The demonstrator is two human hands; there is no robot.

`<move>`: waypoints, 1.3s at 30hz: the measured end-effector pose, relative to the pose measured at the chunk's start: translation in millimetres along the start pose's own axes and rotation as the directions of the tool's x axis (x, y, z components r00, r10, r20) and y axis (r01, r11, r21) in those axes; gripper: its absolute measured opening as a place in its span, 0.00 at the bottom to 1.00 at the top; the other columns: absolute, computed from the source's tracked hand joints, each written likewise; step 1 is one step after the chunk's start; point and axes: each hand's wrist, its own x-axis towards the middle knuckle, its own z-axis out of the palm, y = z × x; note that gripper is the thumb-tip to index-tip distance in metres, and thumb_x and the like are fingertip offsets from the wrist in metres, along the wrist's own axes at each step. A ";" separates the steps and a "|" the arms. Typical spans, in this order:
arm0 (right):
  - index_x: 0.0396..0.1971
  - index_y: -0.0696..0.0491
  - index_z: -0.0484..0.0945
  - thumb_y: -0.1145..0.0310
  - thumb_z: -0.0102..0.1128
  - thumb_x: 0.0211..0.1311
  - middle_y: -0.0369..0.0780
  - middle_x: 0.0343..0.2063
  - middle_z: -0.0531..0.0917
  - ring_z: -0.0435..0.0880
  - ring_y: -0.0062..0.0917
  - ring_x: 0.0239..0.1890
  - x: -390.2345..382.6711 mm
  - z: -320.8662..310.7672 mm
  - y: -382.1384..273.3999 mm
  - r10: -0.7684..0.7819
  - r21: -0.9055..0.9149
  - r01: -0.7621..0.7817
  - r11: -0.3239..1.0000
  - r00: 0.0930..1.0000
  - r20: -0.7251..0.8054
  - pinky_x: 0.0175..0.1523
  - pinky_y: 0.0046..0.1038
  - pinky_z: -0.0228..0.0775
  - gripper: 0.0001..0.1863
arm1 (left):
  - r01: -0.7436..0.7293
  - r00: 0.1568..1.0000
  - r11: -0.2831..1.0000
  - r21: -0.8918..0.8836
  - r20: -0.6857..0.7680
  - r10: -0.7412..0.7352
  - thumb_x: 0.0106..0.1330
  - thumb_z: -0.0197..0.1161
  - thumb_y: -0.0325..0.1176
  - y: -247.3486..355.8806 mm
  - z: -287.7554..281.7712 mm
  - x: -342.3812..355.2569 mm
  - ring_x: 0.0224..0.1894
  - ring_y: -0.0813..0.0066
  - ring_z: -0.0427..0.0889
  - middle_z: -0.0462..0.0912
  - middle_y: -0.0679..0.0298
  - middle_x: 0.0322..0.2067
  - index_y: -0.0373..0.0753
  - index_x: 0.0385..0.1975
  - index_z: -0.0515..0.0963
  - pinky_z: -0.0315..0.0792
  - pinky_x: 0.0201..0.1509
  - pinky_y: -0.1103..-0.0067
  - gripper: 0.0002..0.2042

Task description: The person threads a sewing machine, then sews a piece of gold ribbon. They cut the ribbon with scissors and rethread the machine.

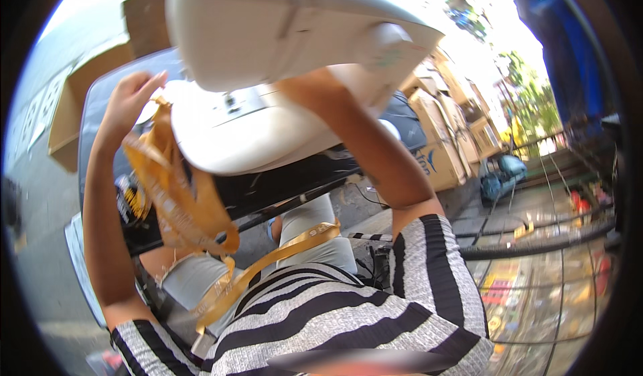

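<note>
A white sewing machine point(295, 21) sits on a black-edged table point(261, 192) in front of me, its pale bed point(228, 141) below the arm. My left hand point(134, 94) is raised at the bed's left side, thumb and finger closed at the upper end of a printed orange-gold ribbon point(174, 188). The ribbon hangs in loops over the table edge and continues across my lap. My right hand point(298, 84) reaches under the machine's arm toward the needle area; its fingers are hidden.
Cardboard boxes stand at the left point(67, 128) and stacked at the right point(435, 141). A metal grid point(542, 275) with blurred colourful items is at the right, beside a teal bag point(499, 178). A blue covering point(569, 54) hangs at the upper right.
</note>
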 end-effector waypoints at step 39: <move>0.55 0.60 0.70 0.67 0.55 0.71 0.40 0.33 0.75 0.73 0.20 0.32 -132.9 -94.3 -158.6 -0.209 0.736 -0.677 0.029 0.716 0.666 0.39 0.22 0.66 0.17 | 0.036 0.779 0.948 0.315 -0.603 0.171 0.52 0.69 0.17 105.4 58.8 -222.3 0.41 0.71 0.83 0.82 0.60 0.38 0.38 0.41 0.86 0.78 0.45 0.79 0.16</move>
